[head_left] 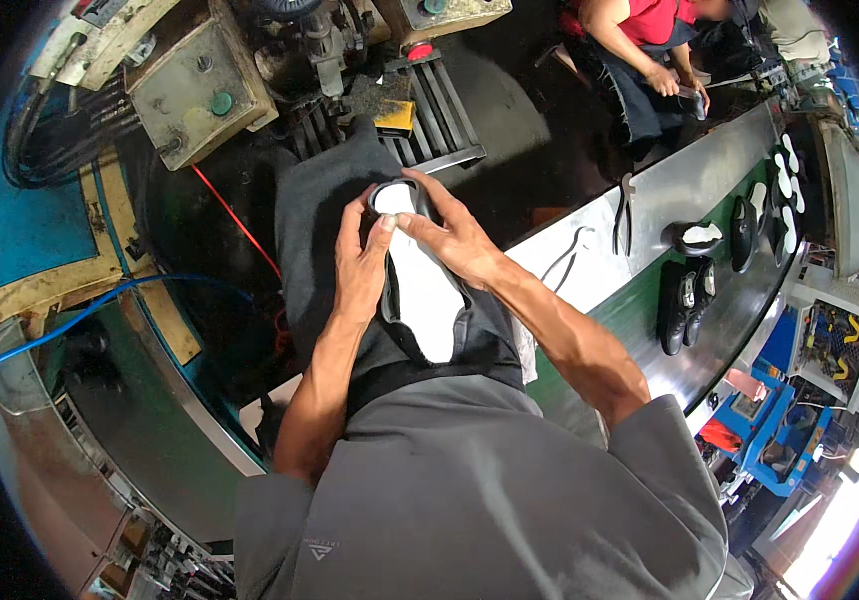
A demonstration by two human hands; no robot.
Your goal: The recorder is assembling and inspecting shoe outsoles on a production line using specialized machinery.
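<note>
Near the silver counter's (695, 165) edge, both hands (362, 265) (462, 245) snugly hug a black shoe (459, 297), maybe fitting its white insole (427, 290); press next.

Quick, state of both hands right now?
Left hand: closed on the black shoe, thumb on the white insole.
Right hand: closed on the same shoe, thumb also on the insole.

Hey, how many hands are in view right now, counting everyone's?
4. The wearer's left hand and right hand are both on the dark shoe at center; a co-worker's two hands are at upper right. Others could be hidden there.
</note>
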